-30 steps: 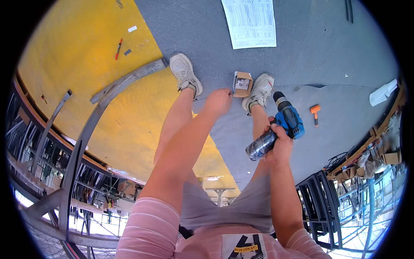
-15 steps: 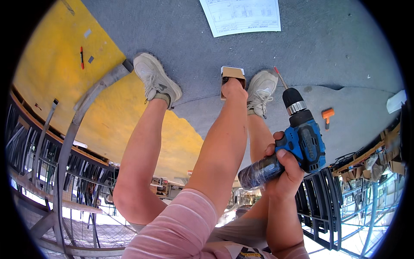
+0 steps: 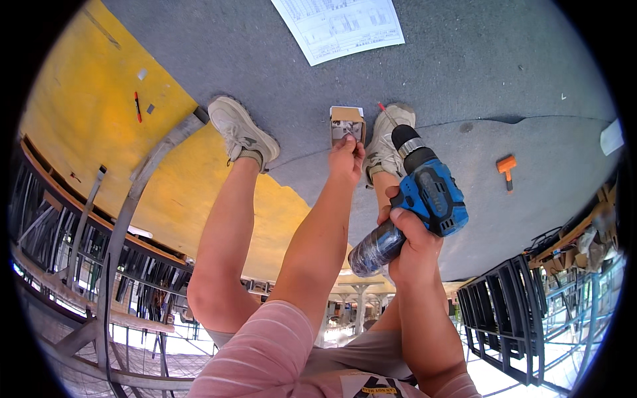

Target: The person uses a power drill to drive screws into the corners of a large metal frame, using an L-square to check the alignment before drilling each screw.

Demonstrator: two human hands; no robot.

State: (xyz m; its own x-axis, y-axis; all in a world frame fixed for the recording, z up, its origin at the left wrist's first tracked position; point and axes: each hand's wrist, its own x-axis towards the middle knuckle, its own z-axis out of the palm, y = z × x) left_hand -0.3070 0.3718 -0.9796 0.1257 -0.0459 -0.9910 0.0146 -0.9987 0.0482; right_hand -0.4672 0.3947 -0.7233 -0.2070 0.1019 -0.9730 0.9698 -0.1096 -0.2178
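Note:
My right hand [image 3: 417, 242] is wrapped round the grip of a blue and black cordless drill [image 3: 434, 196]. A thin bit with a reddish tip sticks out of its chuck and points up and left, in front of my right shoe. Clear film covers the drill's battery end. My left hand [image 3: 346, 160] is at the near edge of a small open cardboard box [image 3: 357, 114] on the floor. Its thumb and fingers are pinched together, and what they hold is too small to make out. Small grey pieces show inside the box.
A printed sheet [image 3: 345, 30] lies ahead on the grey floor. To the right rests an orange hammer [image 3: 507, 171]. My shoes [image 3: 242, 129] flank the box. A red marker [image 3: 138, 107] and a curved metal bar [image 3: 142, 159] are at left; black frames [image 3: 507, 305] stand at right.
My left hand has drawn back from inside the box to its near edge, and the box's contents now show. The drill has shifted left toward the box. The whole view has shifted a little.

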